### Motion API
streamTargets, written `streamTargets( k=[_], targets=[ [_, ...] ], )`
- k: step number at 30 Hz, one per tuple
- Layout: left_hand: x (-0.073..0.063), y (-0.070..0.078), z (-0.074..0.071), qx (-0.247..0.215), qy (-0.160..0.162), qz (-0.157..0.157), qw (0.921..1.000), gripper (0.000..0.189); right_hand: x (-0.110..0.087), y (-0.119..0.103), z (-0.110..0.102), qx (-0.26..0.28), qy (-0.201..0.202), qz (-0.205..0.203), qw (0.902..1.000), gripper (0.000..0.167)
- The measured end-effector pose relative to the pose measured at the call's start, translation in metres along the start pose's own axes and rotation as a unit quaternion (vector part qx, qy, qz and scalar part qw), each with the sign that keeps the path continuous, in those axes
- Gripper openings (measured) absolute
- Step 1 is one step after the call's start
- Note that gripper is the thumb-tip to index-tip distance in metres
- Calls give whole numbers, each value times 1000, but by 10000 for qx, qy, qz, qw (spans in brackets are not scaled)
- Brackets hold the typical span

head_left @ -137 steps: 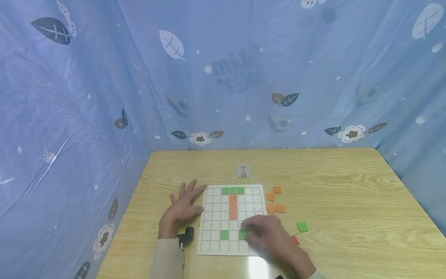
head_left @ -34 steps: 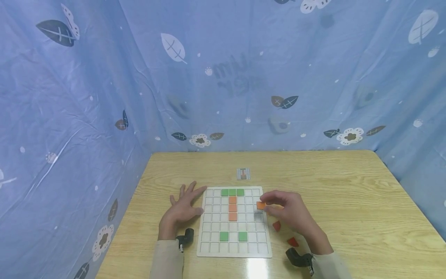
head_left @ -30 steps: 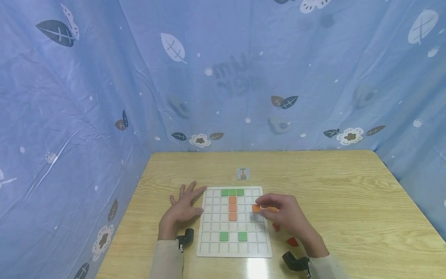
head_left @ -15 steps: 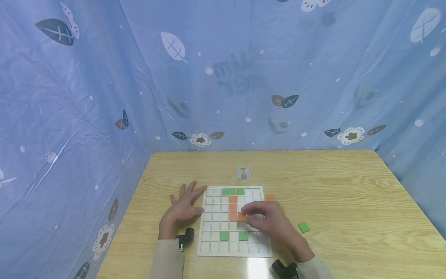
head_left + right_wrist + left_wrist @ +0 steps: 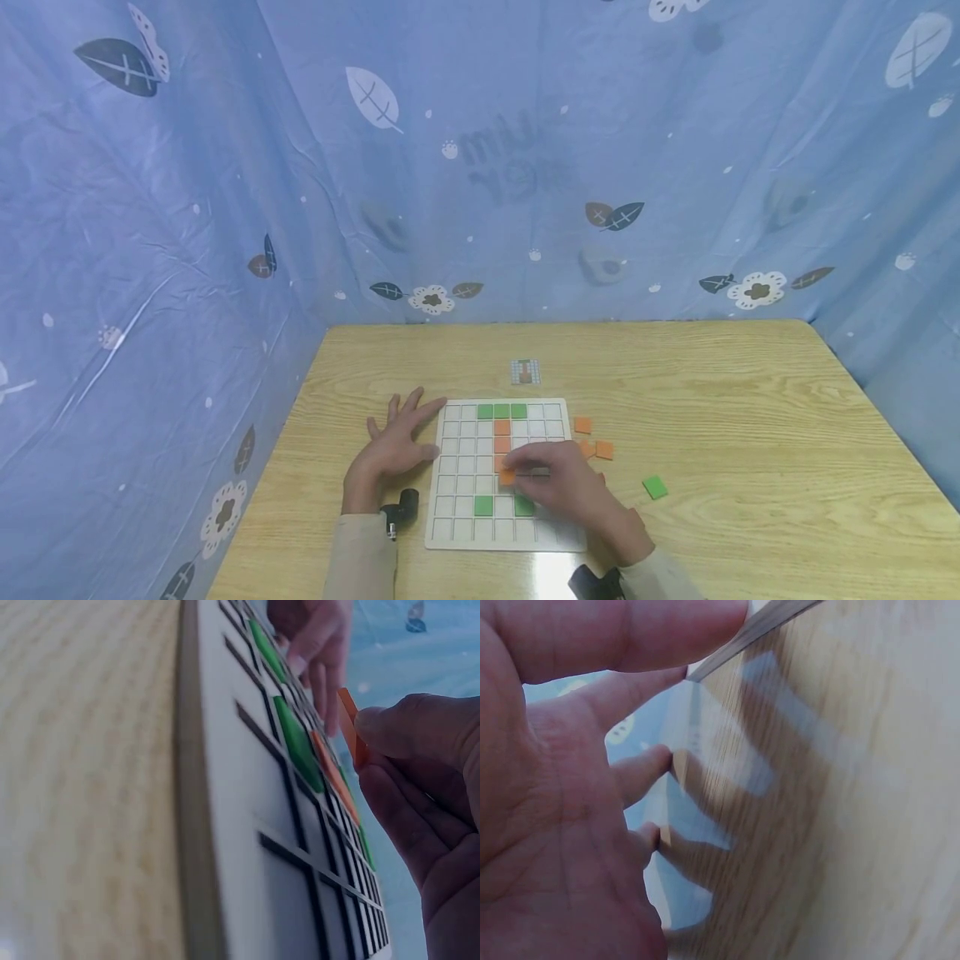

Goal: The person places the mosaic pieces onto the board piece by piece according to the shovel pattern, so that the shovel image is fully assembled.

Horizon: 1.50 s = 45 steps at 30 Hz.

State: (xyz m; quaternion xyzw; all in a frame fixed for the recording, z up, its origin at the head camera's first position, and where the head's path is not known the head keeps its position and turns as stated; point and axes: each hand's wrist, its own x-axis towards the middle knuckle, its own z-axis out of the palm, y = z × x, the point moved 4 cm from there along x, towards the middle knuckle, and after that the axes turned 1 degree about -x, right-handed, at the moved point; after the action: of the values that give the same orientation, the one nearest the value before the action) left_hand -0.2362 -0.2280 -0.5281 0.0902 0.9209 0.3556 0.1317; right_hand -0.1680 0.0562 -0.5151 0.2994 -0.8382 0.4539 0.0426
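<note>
The right hand [image 5: 566, 483] pinches an orange square [image 5: 507, 478] between its thumb and fingers. The orange square is over the white board [image 5: 462, 483], near the middle, just below a line of three orange pieces [image 5: 502, 445] that lie in the boxes. The right wrist view shows a gap between the orange square and the board.

The left hand [image 5: 393, 446] is wide, with its fingers spread out and nothing in its grip. It rests at the left side of the board, and the tips of its thumb and pointing finger touch the edge.

Three green pieces [image 5: 502, 412] sit side by side in the top row of the board. Two more green squares [image 5: 483, 506] sit lower down, with one box between them, and the right hand partly covers one.

On the wooden table [image 5: 750, 417], right of the board, lie three loose orange tiles [image 5: 582, 426] and a loose green tile [image 5: 655, 487]. A bit of red [image 5: 601, 478] peeks out by the right hand. A small picture card [image 5: 525, 372] lies past the far edge of the board. A blue curtain [image 5: 465, 50] with leaves and flowers hangs behind the table
</note>
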Motion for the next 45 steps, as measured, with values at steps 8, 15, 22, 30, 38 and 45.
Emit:
streamTargets(
  k=[8,15,22,30,38,45],
  targets=[
    [0,0,1,-18,6,-18,10000,85,-1,1,7,-348,215,-601,9974,27],
    [0,2,0,-18,-5,-23,10000,84,0,0,11,-570,226,-737,9954,25],
    [0,2,0,-4,-33,-28,10000,84,0,-1,13,-785,206,-717,9941,26],
    [0,2,-1,43,-46,12,10000,84,1,-2,16,-825,113,-516,9952,26],
    [0,1,0,30,-34,1,10000,85,-2,1,14,-596,213,-699,9955,28],
    [0,1,0,21,-38,31,10000,85,-5,3,-1,5,28,268,9996,27]
  ],
)
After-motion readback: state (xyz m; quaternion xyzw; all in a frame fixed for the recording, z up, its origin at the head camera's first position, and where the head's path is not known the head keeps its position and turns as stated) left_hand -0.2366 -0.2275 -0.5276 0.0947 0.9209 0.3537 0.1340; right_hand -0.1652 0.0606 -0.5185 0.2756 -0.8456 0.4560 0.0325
